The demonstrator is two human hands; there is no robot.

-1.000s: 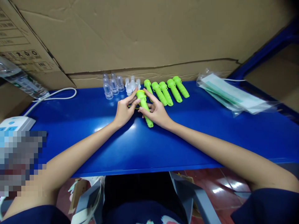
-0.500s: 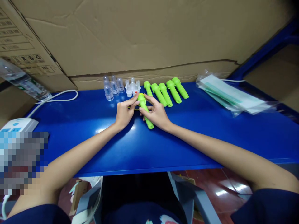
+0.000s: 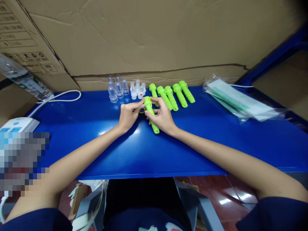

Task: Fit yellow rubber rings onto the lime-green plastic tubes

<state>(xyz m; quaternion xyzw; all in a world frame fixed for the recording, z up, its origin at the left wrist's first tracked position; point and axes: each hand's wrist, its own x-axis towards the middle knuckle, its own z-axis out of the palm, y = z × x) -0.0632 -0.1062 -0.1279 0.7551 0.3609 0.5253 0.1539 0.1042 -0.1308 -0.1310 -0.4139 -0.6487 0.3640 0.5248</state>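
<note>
A bright green flashlight-shaped tube [image 3: 152, 117] slants between my hands, its wider head pointing away from me. My right hand [image 3: 163, 117] is closed around the body, thumb along the near side and index finger up by the head. Pressed together at the left side of the head are the fingers of my left hand [image 3: 130, 115]. A thin yellow-green ring [image 3: 142, 110] shows just under the left fingertips. Behind the hands, several similar green tubes [image 3: 179, 95] lie in a row. Small clear domed caps [image 3: 118, 89] and whitish translucent pieces [image 3: 137, 89] stand upright to their left.
All this is on a blue table [image 3: 115, 160] backed by cardboard [image 3: 154, 38]. Clear plastic packets [image 3: 238, 98] lie at the right. On the left are a water bottle [image 3: 29, 81], a white power strip [image 3: 21, 123] with its cable and a blurred-out object [image 3: 21, 160].
My left fingertips have slid slightly from the top of the tube's head to its left side, and more of the ring shows. My right hand keeps its hold; the view has shifted a little.
</note>
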